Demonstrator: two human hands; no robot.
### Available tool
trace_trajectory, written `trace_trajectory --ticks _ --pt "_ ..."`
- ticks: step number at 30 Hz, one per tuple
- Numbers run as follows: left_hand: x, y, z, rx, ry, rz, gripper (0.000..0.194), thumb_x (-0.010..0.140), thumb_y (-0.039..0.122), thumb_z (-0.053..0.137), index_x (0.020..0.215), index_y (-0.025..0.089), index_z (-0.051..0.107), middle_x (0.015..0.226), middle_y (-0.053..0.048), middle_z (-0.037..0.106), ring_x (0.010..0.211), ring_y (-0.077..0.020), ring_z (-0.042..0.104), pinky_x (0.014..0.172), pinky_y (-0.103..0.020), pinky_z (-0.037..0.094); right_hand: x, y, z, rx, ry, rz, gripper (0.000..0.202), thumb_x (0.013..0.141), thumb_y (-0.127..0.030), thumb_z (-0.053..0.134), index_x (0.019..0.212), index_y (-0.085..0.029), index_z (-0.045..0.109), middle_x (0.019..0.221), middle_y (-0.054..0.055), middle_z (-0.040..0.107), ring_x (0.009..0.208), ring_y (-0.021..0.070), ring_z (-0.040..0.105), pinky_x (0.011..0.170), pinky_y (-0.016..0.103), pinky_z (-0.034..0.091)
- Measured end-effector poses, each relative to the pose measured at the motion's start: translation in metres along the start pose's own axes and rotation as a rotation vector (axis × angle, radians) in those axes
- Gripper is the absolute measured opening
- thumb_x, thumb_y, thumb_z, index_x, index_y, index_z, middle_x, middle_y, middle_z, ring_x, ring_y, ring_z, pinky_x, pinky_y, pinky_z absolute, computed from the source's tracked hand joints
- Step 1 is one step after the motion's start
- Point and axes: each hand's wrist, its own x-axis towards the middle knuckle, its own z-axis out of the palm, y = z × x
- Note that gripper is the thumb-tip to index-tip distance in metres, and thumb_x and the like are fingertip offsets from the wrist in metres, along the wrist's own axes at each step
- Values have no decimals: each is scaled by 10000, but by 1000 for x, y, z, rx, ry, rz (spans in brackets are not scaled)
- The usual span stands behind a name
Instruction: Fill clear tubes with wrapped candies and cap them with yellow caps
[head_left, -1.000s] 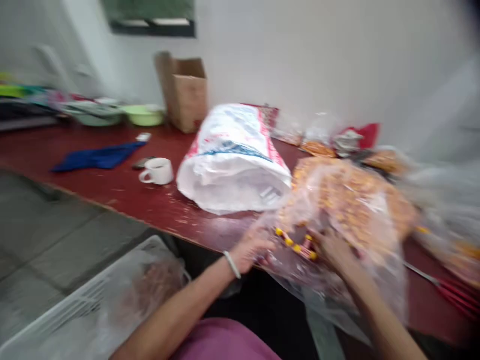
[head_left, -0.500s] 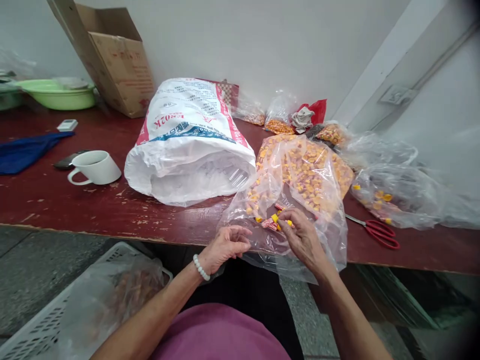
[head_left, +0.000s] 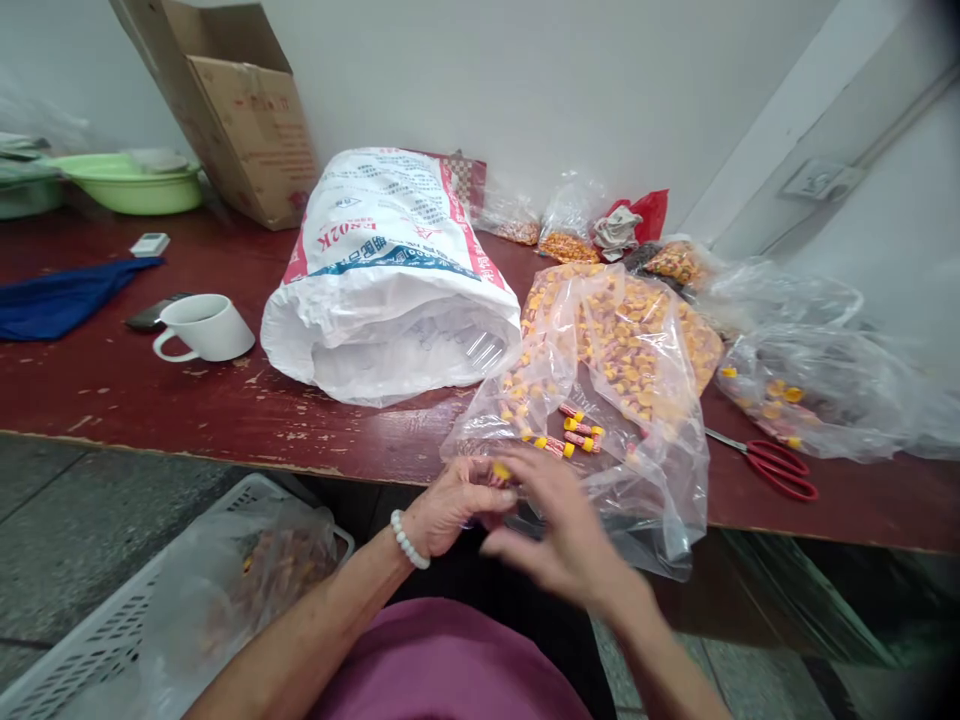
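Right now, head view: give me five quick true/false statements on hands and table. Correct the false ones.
1. The left hand holds a yellow-ended piece. True.
2. The right hand grips the scissors. False: the right hand has thumb and fingers apart; the scissors lie on the table.
3. Several striped pieces lie beyond the hands. True.
4. The beaded bracelet circles the right wrist. False: the beaded bracelet is on the left.
5. The white mug stands left of the printed sack in the picture. True.

Soft, even light; glints on the clear bag (head_left: 637, 345) (right hand's fingers (head_left: 538, 482) blurred).
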Motion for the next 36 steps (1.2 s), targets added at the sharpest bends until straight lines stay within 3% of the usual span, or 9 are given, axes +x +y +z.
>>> trace_trajectory --ticks 5,8,11,15,19,24,29,32,36 --pt "-3 -6 -3 -202 61 -35 243 626 224 754 786 101 619 643 0 565 553 -82 512 540 -209 393 -2 2 15 72 -115 6 637 695 -450 742 1247 -239 504 1209 108 592 1127 269 545 924 437 461" --pt "-5 3 -12 -185 114 -41 314 671 271 742 915 117 619 659 3 585 505 -96 531 564 -271 455 1 27 -4 94 110 228 473 845 -432 574 1264 -230 484 1200 114 593 1053 235 590 837 394 509" --pt "-6 7 -20 -152 143 -39 345 684 254 735 980 139 597 654 31 561 494 -93 534 585 -301 484 2 66 -19 -124 299 394 316 921 -381 406 1099 -180 571 982 105 660 814 201 636 714 369 527" --pt "-1 -1 -18 -91 112 -34 350 692 261 722 989 137 586 645 46 519 487 -71 503 520 -237 437 0 106 -12 -280 173 354 184 792 -332 580 887 -189 645 947 112 654 943 274 595 866 463 466" --pt "2 -6 -11 45 115 -44 379 664 265 721 990 127 586 644 51 491 477 -55 446 451 -196 367 -5 121 2 -316 120 349 211 764 -248 565 939 -161 642 1044 169 621 1054 314 551 923 510 426" --pt "2 -4 -8 251 142 -33 281 671 261 673 899 128 577 676 48 465 516 -50 399 439 -174 310 -8 130 -4 -279 129 371 246 785 -260 521 985 -171 633 1030 137 659 993 287 598 875 473 468" --pt "4 -4 -3 384 143 12 148 691 239 622 746 134 534 630 56 417 547 -64 369 473 -187 279 -7 87 -20 -199 172 370 330 894 -289 429 1173 -180 568 1082 105 652 944 220 622 820 375 500" --pt "7 -5 -1 499 149 89 72 683 178 599 720 129 562 625 49 456 586 -76 389 540 -202 301 -7 36 -25 -92 -13 148 340 919 -224 428 1245 -231 520 1187 81 589 1087 197 549 914 346 458" --pt "8 -8 0 651 133 137 199 666 126 570 853 126 640 730 9 591 666 -118 483 631 -229 352 -4 -5 -22 -211 -213 -34 430 895 -73 385 1291 -220 461 1088 94 587 987 216 529 847 392 473"
